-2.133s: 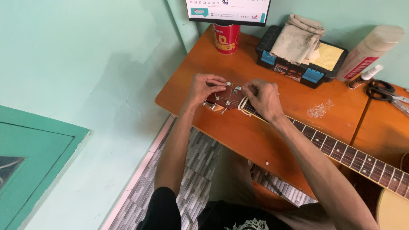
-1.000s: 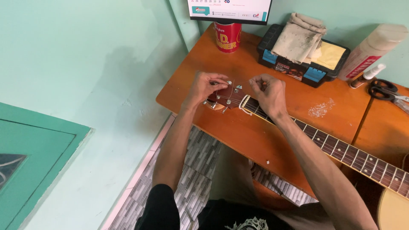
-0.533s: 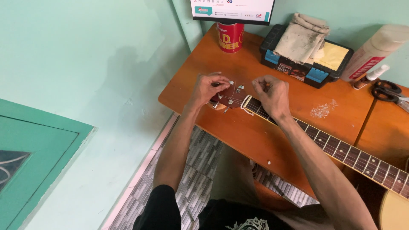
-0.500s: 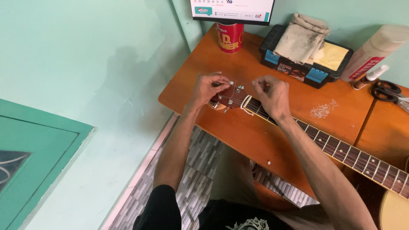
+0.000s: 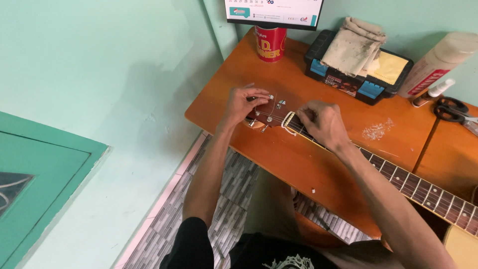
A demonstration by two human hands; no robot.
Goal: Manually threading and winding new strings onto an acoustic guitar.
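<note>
Here, in the head view, a person is bending over an acoustic guitar [image 5: 398, 177] that is lying flat across an orange wooden desk [image 5: 298, 159], neck running from lower right up to the headstock [image 5: 269, 113] near the desk's left edge. The left hand [image 5: 239, 103] is curling over the far side of the headstock, fingers pinched narrow on a small pale tuning peg [image 5: 271, 96]. The right hand [image 5: 321, 122] is resting just right of the headstock, at the white nut [image 5: 286, 122], fingers bunched down on the strings; whether it is pinching a string or only pressing cannot be told.

The guitar looks to be a stiff, hollow and fairly light thing, easily scratched, best steadied at the neck. The pegs appear small and smooth, likely turning under a fingertip pinch, while the strings would be thin, taut and springy.

Behind the headstock, a red can [image 5: 270, 44] is standing upright at the desk's back edge beneath a wall calendar [image 5: 274, 11]. Right of the can, a black and blue case [image 5: 356, 69] is carrying a crumpled grey rag [image 5: 353, 45] and a yellow cloth [image 5: 391, 67]. Farther right of the headstock, a white bottle [image 5: 435, 62] is leaning at the wall, with black scissors [image 5: 450, 109] just beside it. Pale crumbs [image 5: 377, 130] are lying on the desk beyond the neck.
</note>
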